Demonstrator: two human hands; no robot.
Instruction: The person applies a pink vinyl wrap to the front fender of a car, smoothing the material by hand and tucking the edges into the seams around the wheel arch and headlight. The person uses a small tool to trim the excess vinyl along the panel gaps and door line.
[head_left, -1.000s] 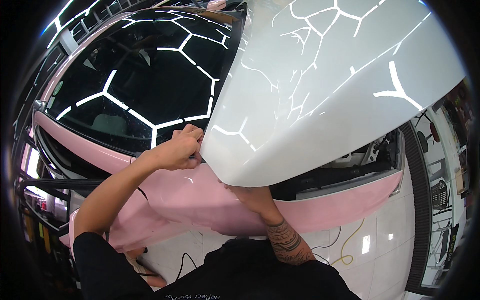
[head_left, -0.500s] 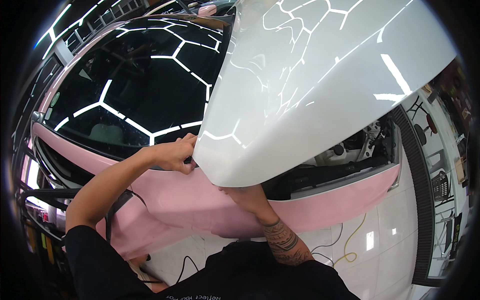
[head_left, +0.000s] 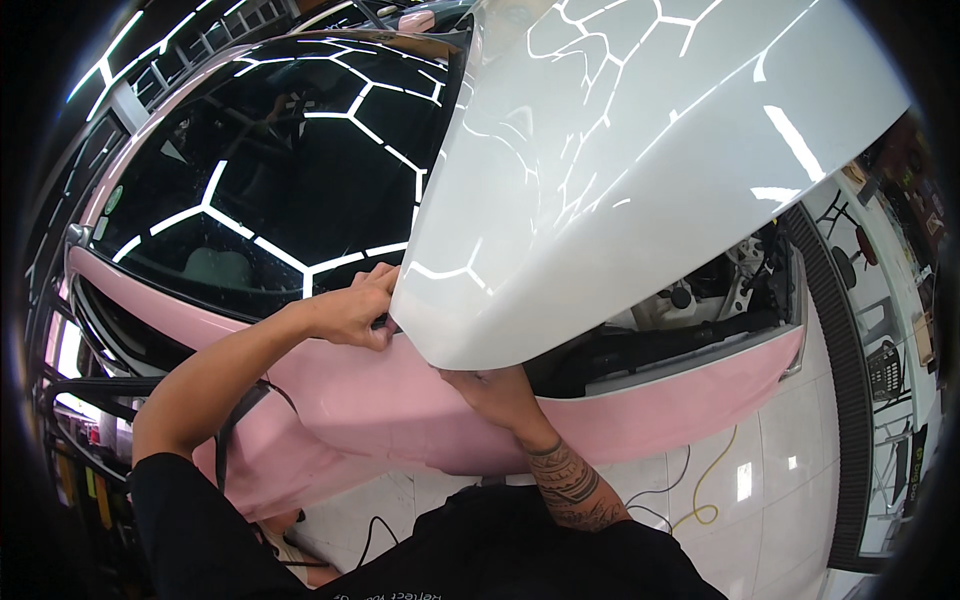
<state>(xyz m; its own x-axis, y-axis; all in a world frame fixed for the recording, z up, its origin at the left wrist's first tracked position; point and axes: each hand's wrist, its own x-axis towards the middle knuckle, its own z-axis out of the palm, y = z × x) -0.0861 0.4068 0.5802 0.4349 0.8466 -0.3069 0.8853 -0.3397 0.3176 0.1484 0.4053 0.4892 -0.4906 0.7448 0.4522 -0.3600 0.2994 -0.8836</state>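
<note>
Centrally right, the open engine bay point(head_left: 640, 350) of a pink car is holding pale metal parts point(head_left: 742, 290) and a round black cap point(head_left: 681, 297). Above it, a raised, glossy white hood panel point(head_left: 560, 260) is standing at an angle, its near corner lying between the person's hands. The left hand point(head_left: 362, 308), fingers bent, is resting beside the panel's edge; whether it is gripping cannot be told. The right hand point(head_left: 478, 390) is sitting under the corner, its fingers hidden, its grasp unclear. The panel's smooth surface is reflecting bright, branching light lines.
</note>
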